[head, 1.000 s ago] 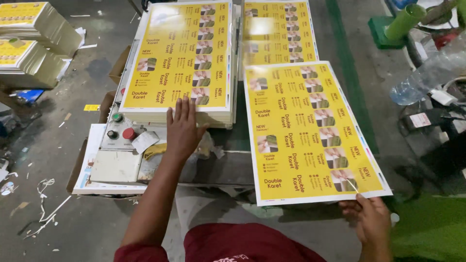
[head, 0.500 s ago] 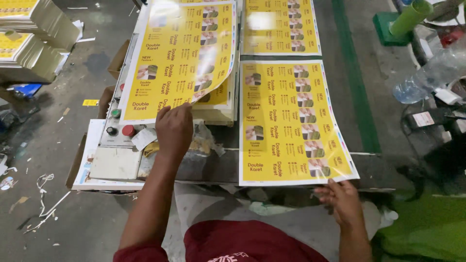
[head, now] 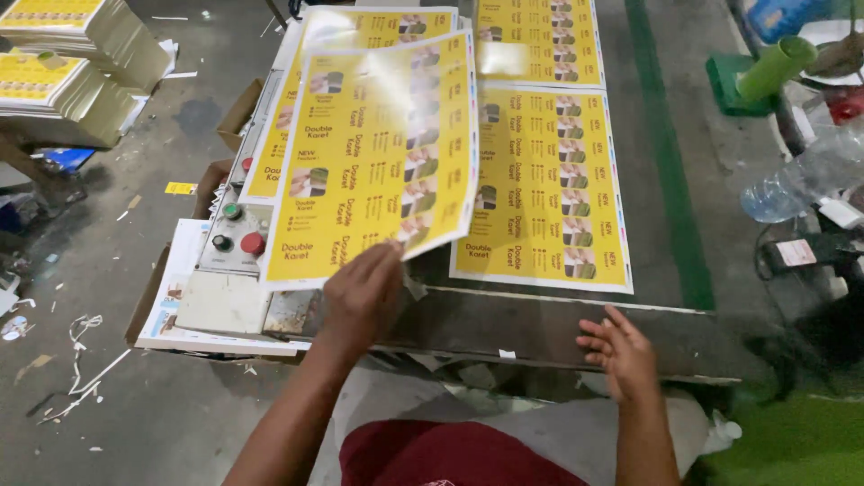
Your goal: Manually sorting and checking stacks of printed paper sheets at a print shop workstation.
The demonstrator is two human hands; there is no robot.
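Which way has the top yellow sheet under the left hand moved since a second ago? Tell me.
Yes. The left hand has lifted the top yellow sheet off the stack; it now hangs raised above the control panel, shifted rightwards.

a: where is the glossy yellow printed sheet (head: 378, 153) the left hand (head: 360, 297) lifts?
b: above the stack of yellow printed sheets (head: 270, 153), left of the flat yellow printed sheet (head: 540, 180) on the dark metal table (head: 558, 319); the grey button panel (head: 236, 236) lies before the stack.
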